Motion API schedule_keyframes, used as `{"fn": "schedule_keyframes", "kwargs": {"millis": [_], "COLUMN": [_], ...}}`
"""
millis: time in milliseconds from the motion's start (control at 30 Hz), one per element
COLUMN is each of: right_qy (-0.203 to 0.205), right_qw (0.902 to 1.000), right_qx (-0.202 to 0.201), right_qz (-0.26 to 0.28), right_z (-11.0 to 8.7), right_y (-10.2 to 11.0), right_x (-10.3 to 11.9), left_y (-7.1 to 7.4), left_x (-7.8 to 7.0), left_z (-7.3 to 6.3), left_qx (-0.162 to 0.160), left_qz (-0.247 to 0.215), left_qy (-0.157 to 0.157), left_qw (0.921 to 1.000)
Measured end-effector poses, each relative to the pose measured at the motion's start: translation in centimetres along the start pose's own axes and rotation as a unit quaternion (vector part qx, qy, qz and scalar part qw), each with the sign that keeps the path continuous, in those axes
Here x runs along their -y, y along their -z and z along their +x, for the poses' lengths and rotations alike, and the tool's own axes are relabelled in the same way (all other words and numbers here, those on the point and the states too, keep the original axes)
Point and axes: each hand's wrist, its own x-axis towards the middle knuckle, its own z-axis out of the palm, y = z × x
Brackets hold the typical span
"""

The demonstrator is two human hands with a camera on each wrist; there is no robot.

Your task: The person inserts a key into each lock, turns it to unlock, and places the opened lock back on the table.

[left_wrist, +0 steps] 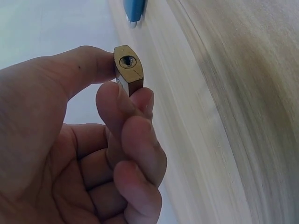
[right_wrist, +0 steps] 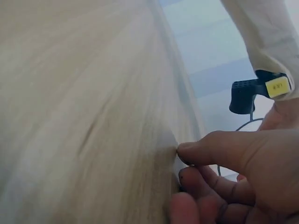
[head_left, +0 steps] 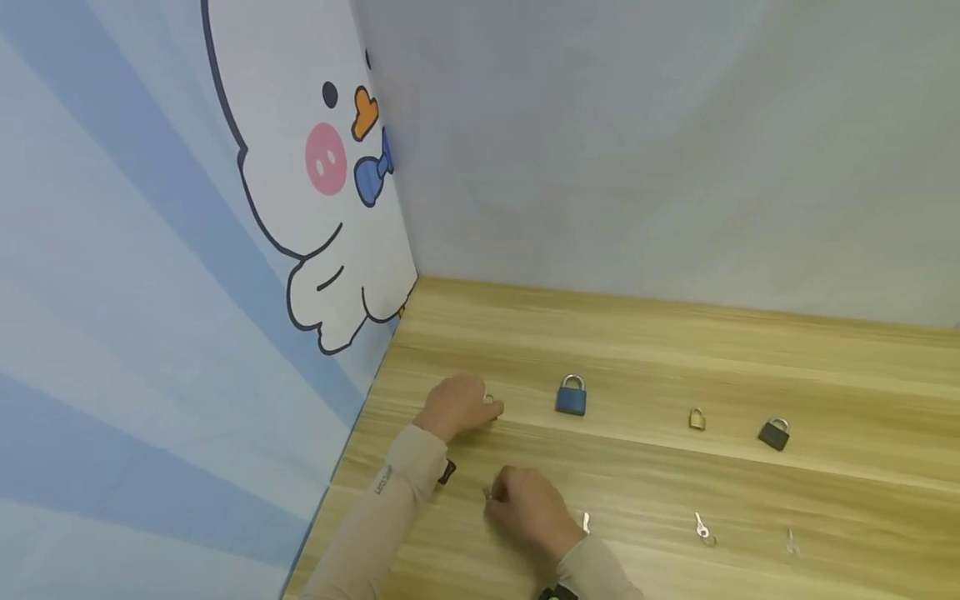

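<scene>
From the head view, a person's left hand (head_left: pixel 459 406) and right hand (head_left: pixel 529 505) work low over the wooden counter (head_left: pixel 675 350), a blue padlock (head_left: pixel 572 395) just beside. Left wrist view: thumb and fingers pinch a small brass padlock (left_wrist: pixel 128 70), keyhole outward. Right wrist view: fingertips (right_wrist: pixel 187 148) pinch a thin, half-hidden key (right_wrist: pixel 176 164) against the counter; it could easily slip.

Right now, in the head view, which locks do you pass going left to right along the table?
Brass lock pinched in the left hand → blue lock → small gold lock → black lock.
</scene>
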Motion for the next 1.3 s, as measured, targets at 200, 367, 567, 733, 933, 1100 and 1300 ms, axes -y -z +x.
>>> {"fn": "schedule_keyframes", "kwargs": {"millis": [200,367,567,733,933,1100,1300], "right_qy": [0.015,-0.013,-0.062,-0.086,-0.113,-0.11,-0.112], "right_qw": [0.996,0.9831,0.9598,0.9422,0.928,0.9165,0.9082], "right_qx": [-0.004,-0.019,-0.077,-0.097,-0.094,-0.091,-0.101], "right_qz": [0.088,0.182,0.263,0.309,0.342,0.373,0.39], "right_z": [-0.1,0.0,0.5,1.1,1.6,2.2,3.1], "right_y": [0.3,0.5,0.9,1.4,1.9,2.1,2.3], "right_x": [-1.0,-1.6,-1.4,-1.2,-1.4,-1.6,-1.9], "left_y": [0.0,0.0,0.3,0.5,0.3,0.3,0.3], "left_x": [-0.2,-0.2,-0.5,-0.8,-1.1,-1.2,-1.3], "left_z": [0.1,0.2,0.0,-0.2,-0.4,-0.6,-0.6], "left_qx": [0.0,-0.003,0.0,-0.003,-0.001,0.001,-0.003], "left_qz": [0.005,0.017,0.028,0.027,0.032,0.021,0.027], "left_qy": [-0.003,-0.002,-0.006,-0.008,-0.017,-0.013,-0.02], "left_qw": [1.0,0.9998,0.9996,0.9996,0.9994,0.9997,0.9994]}}
